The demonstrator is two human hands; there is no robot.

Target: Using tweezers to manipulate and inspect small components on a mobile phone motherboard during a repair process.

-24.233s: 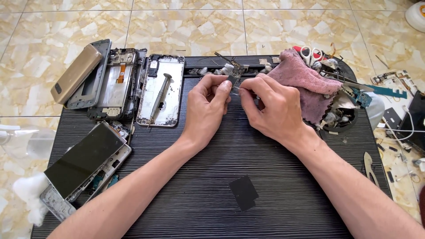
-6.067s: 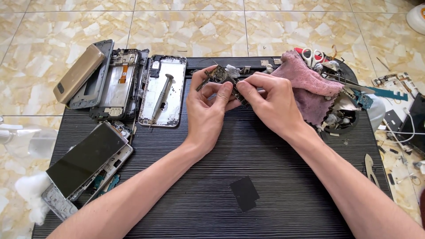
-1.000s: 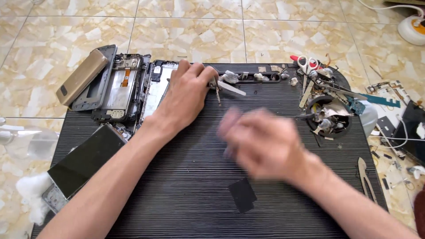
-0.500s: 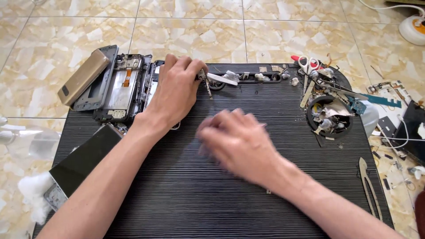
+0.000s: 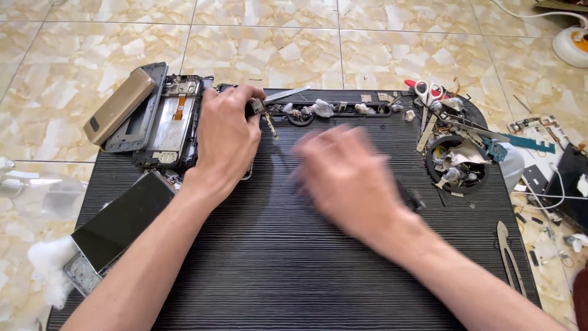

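Left to right, clock directions taken from the middle of the black ribbed mat (image 5: 294, 263).

- 9–10 o'clock, off the mat's corner: gold phone back cover (image 5: 119, 105) lying on a grey frame, next to it an opened phone chassis (image 5: 174, 119) with an orange flex visible. At 8 o'clock a dark screen panel (image 5: 122, 220) hangs over the mat edge, with a white cotton wad (image 5: 46, 270) beside it.
- Left hand (image 5: 226, 138) at 11 o'clock, fingers closed, pinching a small metal part (image 5: 262, 113) with a thin strip dangling from it. The part sits just at the mat's top edge, close to the tweezers (image 5: 285, 95).
- Right hand (image 5: 349, 178) at centre, heavily motion-blurred, low over the mat. Cannot tell whether the fingers are apart or together, or whether it holds anything.
- 1–2 o'clock: red-handled scissors (image 5: 429, 92), a round tray of scraps (image 5: 456, 162); metal pry tool (image 5: 508, 251) at 4 o'clock.

Risks, as I judge them: the part is held only by fingertips, so a slip would drop it into the clutter along the top edge. The fast-moving right hand could also clip the dangling strip or sweep small bits off the mat.
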